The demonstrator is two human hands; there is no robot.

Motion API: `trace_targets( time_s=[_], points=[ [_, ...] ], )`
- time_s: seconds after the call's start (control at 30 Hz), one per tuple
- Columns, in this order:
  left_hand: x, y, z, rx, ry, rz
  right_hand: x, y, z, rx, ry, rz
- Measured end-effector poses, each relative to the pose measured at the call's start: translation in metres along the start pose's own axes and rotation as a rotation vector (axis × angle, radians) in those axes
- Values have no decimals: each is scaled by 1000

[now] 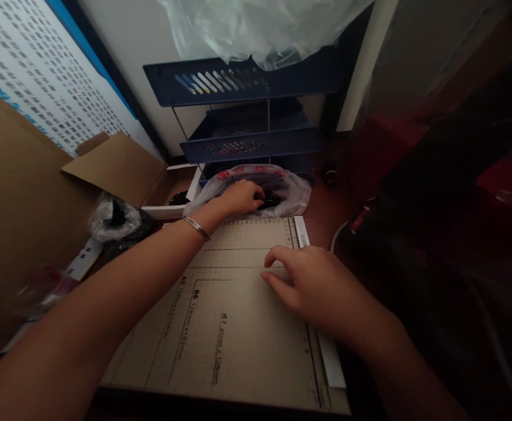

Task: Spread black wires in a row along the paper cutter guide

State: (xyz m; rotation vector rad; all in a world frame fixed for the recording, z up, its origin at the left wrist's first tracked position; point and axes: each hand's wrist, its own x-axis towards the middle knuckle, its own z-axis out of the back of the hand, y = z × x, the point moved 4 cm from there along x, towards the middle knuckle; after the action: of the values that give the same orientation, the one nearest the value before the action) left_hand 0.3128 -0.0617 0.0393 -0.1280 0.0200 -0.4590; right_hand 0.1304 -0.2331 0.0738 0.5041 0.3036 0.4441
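My left hand (244, 197), with a silver bangle (197, 228) on its wrist, reaches over the far edge of a paper trimmer board into a thin clear plastic bag (298, 202) with red print. Its fingers curl down among small dark pieces (272, 200) in the bag; the fingertips and anything between them are hidden. Above the right side of the paper trimmer (247, 316), which is marked with a grid and paper sizes, hovers my right hand (302, 278). Its thumb and forefinger are apart, with nothing between them.
Behind the bag stands a blue tiered tray rack (247, 88), a plastic sheet (256, 29) draped over its top. To the left, an open cardboard box (120, 166) holds dark pieces, near a crumpled clear wrapper (113, 219). A red-tipped cable (359, 222) lies right.
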Motion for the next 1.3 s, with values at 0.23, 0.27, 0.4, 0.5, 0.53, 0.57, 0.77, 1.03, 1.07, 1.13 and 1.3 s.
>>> trace_targets(
  time_s=[0.23,0.27,0.4,0.5,0.53,0.57,0.77,1.03,1.07,1.13,1.3],
  points=[
    [0,-4,3,8,63,-21,-1,3,3,23,16,1],
    [0,-5,3,2,90,-33,-1,3,3,25,18,0],
    [2,-11,6,-11,182,-60,0,4,3,22,11,7],
    [6,-15,4,10,187,-48,0,4,4,12,4,-1],
    [7,-16,3,20,173,-38,0,3,4,12,-2,-2],
    [8,-16,2,29,153,-26,-1,2,4,16,-9,-2],
    [1,-6,2,46,42,43,-1,-3,5,35,-52,-56],
    [-12,-3,12,75,-10,69,1,-4,5,44,-71,-73],
    [-13,-4,12,85,-12,66,1,-4,5,46,-68,-76],
    [-15,-7,12,106,-15,60,1,-5,4,44,-68,-80],
    [-18,-9,12,164,-25,44,2,-6,4,38,-83,-59]
  ],
)
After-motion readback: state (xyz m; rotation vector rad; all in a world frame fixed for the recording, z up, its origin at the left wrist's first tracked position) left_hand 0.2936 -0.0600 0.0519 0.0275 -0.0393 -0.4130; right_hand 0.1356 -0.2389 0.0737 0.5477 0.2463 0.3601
